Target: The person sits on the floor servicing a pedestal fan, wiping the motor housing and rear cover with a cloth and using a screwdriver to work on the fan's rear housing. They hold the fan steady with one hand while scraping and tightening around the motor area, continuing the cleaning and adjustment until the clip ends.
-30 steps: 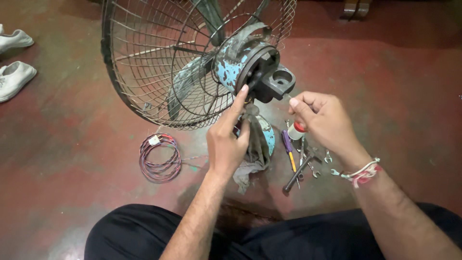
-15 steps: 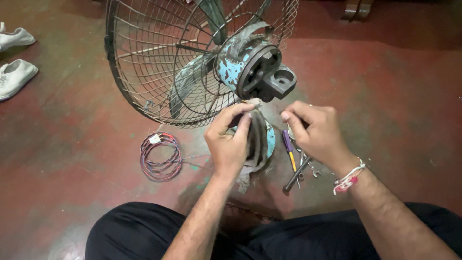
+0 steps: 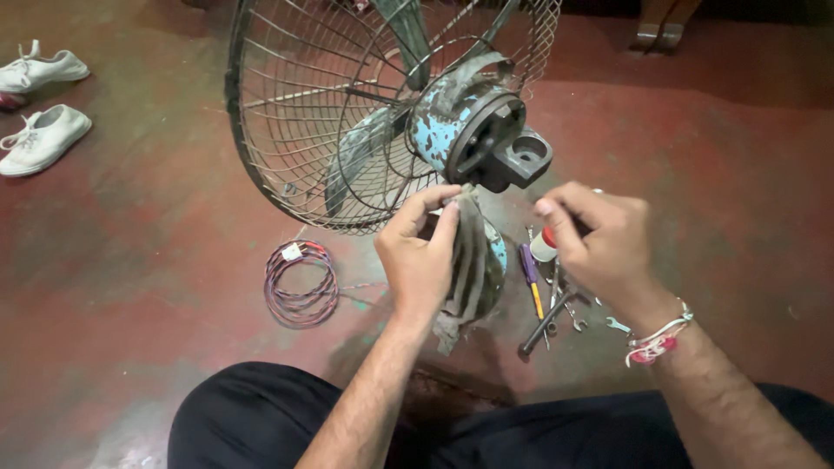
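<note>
While white shoes lie far left on the red floor and a wire coil rests nearer, the left hand pinches a dirty rag below the fan motor, grip closed on the cloth. The right hand curls above scattered tools; whether its grip holds anything, I cannot tell. This looks like wiping the motor housing, which calls for a steady press.

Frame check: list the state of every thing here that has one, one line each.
Fan: tipped over, grille on, rear motor bare.
Left hand: pinching the grey cover.
Right hand: fingers curled shut, apart from the fan.
Wire: coiled on the floor.
Screwdriver: lying flat.
</note>
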The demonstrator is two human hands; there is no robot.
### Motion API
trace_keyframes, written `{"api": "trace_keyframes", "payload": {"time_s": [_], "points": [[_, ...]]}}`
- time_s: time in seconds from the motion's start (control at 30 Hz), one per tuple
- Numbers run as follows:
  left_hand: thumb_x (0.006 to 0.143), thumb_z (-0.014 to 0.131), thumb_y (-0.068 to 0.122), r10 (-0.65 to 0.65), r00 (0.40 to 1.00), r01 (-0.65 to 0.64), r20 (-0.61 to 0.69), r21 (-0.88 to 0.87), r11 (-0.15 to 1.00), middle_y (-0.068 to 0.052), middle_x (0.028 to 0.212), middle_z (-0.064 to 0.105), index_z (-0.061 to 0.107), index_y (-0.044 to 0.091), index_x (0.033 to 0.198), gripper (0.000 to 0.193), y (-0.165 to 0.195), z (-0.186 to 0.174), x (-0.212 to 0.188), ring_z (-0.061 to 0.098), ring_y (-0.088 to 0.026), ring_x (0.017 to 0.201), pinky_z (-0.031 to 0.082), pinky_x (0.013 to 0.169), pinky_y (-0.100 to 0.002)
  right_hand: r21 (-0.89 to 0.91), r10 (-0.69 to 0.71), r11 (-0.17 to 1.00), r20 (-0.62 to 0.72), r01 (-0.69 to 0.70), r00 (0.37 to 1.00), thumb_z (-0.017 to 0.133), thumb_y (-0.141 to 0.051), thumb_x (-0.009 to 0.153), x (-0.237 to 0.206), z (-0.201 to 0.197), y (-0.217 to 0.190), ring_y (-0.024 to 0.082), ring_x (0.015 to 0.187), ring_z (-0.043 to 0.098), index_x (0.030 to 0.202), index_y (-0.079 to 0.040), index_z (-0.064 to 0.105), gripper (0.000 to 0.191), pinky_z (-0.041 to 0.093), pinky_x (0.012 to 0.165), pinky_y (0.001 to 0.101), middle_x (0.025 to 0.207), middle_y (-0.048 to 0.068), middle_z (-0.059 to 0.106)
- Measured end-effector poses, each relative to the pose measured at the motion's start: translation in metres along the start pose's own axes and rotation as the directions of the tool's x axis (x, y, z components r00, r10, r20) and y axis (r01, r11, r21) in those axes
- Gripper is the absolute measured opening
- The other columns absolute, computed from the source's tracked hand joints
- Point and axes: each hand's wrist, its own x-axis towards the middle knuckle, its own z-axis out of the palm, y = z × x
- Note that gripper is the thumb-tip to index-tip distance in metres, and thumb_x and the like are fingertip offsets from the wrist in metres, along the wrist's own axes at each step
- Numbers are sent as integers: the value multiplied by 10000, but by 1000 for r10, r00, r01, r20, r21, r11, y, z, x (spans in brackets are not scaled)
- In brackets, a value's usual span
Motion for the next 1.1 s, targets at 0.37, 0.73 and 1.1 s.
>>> {"api": "trace_keyframes", "payload": {"time_s": [0.37, 0.73, 1.1], "points": [[930, 774, 75, 521, 843, -524, 135, 424, 739, -57, 1116, 743, 719, 99, 1184, 262, 19, 61, 8, 705, -253, 925, 556, 830, -353, -28, 51, 998, -147, -56, 988, 688, -77, 1039, 1, 6, 17, 75, 581, 548, 994, 7, 739, 108, 414, 556, 260, 650, 59, 608], [948, 780, 42, 615, 788, -537, -30, 456, 710, -60, 1110, 701, 718, 119, 1179, 252, 13, 16, 23, 709, -233, 967, 561, 847, -340, 111, 124, 988, -147, -108, 981, 641, -46, 1061, 6, 6, 16, 52, 681, 666, 1066, 15, 722, 101, 487, 595, 221, 749, 29, 671], [803, 805, 14, 536, 837, -430, -110, 474, 769, -75, 1125, 642, 686, 102, 1057, 294, 10, 37, 36, 636, -295, 1087, 523, 940, -403, 124, 123, 986, -127, -108, 984, 647, -53, 1036, 3, 12, 7, 33, 610, 595, 1028, 10, 726, 101, 415, 536, 233, 666, 9, 629]]}}
